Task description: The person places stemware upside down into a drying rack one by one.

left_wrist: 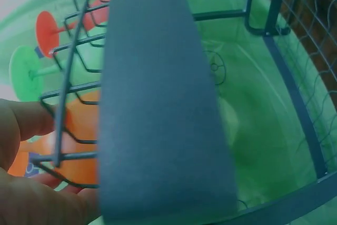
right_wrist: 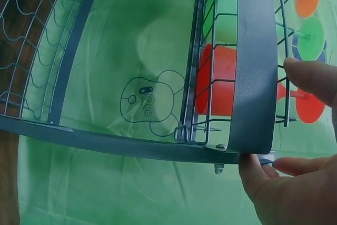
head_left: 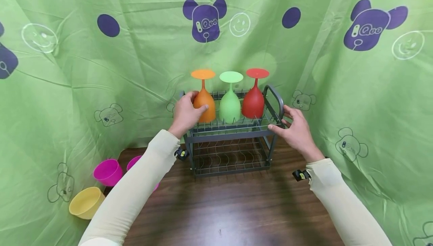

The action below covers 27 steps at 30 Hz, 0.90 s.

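Three plastic wine glasses stand upside down in a row on the top tier of a dark grey dish rack (head_left: 230, 135): orange (head_left: 205, 98), light green (head_left: 230, 107) and red (head_left: 253, 105). My left hand (head_left: 186, 113) holds the orange glass by its bowl, thumb in front and fingers round the far side. In the left wrist view the rack's front rail (left_wrist: 163, 109) hides much of that bowl. My right hand (head_left: 299, 131) grips the rack's right end, its thumb by the front corner and fingers at the side handle (head_left: 275, 97).
Below, the rack has a lower wire tier (head_left: 230, 154). Magenta bowls (head_left: 108, 172) and a yellow bowl (head_left: 87, 202) sit at the left, partly behind the left sleeve. Green printed cloth (head_left: 152, 50) encloses the brown wooden table (head_left: 220, 208).
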{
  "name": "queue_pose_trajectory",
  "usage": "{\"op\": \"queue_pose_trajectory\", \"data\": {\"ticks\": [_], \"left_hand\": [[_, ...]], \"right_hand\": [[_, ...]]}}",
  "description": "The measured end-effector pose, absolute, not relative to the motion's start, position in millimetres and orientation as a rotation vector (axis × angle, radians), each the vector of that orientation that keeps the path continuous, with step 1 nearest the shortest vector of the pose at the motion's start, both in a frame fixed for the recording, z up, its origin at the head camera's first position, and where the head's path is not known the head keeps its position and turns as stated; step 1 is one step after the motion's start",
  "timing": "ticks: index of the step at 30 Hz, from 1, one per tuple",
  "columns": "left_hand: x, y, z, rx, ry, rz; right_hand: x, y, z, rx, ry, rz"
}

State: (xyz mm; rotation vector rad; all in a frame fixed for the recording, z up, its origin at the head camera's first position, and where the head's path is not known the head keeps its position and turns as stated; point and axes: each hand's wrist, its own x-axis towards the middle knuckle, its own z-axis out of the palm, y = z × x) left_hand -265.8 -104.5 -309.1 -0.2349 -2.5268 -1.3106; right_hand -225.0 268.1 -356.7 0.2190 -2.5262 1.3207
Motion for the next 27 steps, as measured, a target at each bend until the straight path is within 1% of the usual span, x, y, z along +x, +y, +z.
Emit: {"op": "queue_pose_trajectory", "data": {"ticks": [15, 27], "left_hand": [[-264.4, -96.9, -317.6, -0.177, -2.539, -1.209], [-261.9, -94.3, -318.3, -0.136, -2.538, -1.259]], "right_hand": [[-226.0, 272.1, -357.0, 0.212, -2.527, 1.398], [-227.6, 274.2, -361.1, 0.190, -2.540, 1.402]]}}
